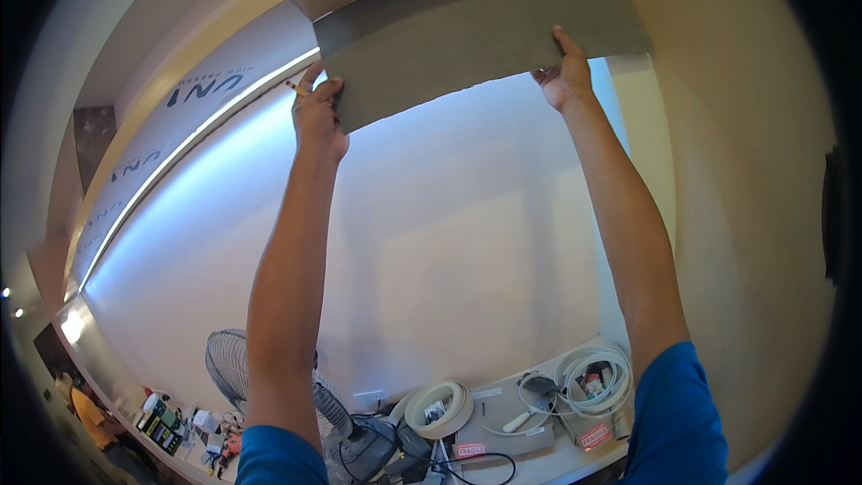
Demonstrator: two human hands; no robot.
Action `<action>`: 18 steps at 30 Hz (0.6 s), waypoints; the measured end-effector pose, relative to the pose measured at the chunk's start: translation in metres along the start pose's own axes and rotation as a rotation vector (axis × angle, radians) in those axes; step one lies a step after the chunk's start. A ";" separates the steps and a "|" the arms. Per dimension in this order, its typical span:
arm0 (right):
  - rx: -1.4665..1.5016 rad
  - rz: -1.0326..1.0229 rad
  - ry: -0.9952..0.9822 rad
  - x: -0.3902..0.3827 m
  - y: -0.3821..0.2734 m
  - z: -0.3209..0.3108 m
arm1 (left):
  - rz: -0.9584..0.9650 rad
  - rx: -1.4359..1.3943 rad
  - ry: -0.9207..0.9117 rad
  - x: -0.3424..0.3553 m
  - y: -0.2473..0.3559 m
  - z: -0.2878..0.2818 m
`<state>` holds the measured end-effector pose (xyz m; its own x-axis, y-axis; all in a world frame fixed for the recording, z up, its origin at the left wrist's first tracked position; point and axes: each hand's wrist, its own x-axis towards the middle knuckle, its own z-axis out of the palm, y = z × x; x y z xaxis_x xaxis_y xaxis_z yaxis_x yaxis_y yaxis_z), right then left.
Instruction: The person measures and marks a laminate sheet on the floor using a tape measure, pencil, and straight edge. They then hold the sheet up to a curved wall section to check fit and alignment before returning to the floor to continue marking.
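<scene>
Overhead, a grey-brown rectangular panel [458, 40] is raised against the underside of the recess, tilted, its lower edge slightly rough. My left hand [321, 117] grips its lower left corner. Between the fingers of that hand sticks out a thin yellowish pencil-like stick [296, 88]. My right hand [567, 74] holds the lower edge toward the right end, thumb up on the panel's face and fingers curled under. Both arms are stretched upward. The panel's far side and most of my right fingertips are hidden.
A glowing light strip [202, 130] runs along the upper left. Below, the counter carries a grey fan [229, 364], a roll of edge band [438, 409], coiled clear tubing [597, 382], cardboard boxes [503, 438] and scattered tools [224, 454]. A person in orange [94, 418] stands far left.
</scene>
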<state>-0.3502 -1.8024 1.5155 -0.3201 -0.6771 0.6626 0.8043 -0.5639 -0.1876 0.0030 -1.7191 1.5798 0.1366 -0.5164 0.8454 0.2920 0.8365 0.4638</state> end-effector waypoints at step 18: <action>0.005 0.022 -0.144 -0.037 -0.003 -0.019 | -0.022 -0.013 0.117 -0.062 -0.017 -0.023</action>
<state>-0.3503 -1.7846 1.4772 -0.2277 -0.6138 0.7559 0.8129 -0.5472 -0.1994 0.0119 -1.7057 1.5137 0.2394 -0.5530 0.7980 0.3083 0.8227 0.4777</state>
